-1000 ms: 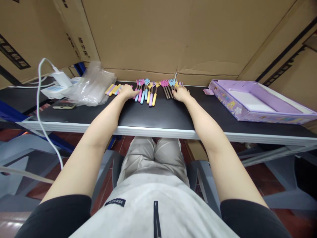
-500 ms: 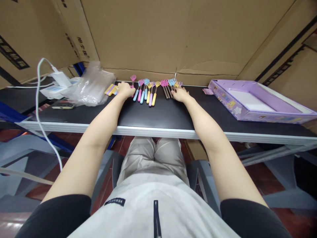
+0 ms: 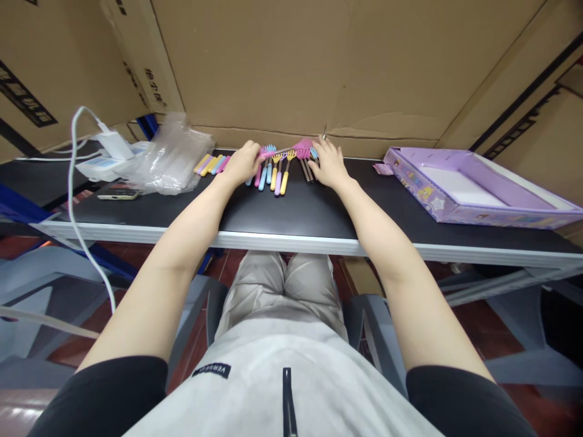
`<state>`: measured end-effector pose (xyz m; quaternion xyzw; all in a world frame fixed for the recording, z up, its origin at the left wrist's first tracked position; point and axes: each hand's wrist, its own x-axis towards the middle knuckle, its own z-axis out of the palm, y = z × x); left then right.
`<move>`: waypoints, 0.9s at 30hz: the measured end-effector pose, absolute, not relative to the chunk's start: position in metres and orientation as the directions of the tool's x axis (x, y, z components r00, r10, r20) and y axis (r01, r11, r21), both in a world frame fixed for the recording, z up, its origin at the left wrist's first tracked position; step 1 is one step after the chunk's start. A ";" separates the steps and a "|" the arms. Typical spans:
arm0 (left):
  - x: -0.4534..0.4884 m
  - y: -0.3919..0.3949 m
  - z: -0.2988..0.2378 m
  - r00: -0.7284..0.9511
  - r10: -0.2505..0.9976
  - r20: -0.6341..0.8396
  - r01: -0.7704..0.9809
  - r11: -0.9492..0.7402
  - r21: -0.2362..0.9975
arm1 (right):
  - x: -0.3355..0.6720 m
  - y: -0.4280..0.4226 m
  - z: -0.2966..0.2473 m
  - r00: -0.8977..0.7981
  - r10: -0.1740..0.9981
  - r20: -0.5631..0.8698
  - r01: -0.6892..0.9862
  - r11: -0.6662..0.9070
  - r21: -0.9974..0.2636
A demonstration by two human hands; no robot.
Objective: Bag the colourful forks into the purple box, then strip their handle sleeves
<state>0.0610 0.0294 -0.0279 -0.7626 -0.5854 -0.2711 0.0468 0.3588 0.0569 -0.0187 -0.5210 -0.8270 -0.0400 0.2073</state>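
My left hand (image 3: 243,162) is closed round the pink handle of a small back scratcher (image 3: 282,151), which lies crosswise with its blurred pink claw head towards the right. Below it sits a row of finished-looking scratchers with blue, pink, yellow and purple handles (image 3: 277,182). My right hand (image 3: 331,165) is open, fingers spread, over the claw heads on bare metal shafts (image 3: 308,170); some of these are hidden beneath it. Loose coloured handles (image 3: 210,164) without heads lie left of my left hand.
Clear plastic bags (image 3: 170,164) lie on the left of the black table (image 3: 291,215), beside a phone (image 3: 118,193) and a white charger (image 3: 115,144) with its cable. An open purple box (image 3: 483,185) stands on the right. Cardboard (image 3: 341,73) walls the back.
My left hand has moved right and lifted a pink scratcher from the row, turning it crosswise. My right hand has shifted slightly, its fingers spreading.
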 end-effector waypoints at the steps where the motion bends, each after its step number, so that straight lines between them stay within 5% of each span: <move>1: 0.065 0.026 -0.027 0.200 0.869 0.453 0.918 -0.328 0.222 | 0.355 0.052 -0.017 -0.411 0.820 0.397 0.861 0.493 -0.125; 8: 0.086 0.018 -0.027 0.361 0.771 0.525 0.862 -0.490 0.127 | 0.329 0.034 -0.015 -0.612 0.651 0.449 0.731 0.683 0.008; 27: 0.102 0.017 -0.025 0.456 0.684 0.569 0.820 -0.572 0.031 | 0.327 0.049 -0.021 -0.662 0.574 0.481 0.691 0.716 0.097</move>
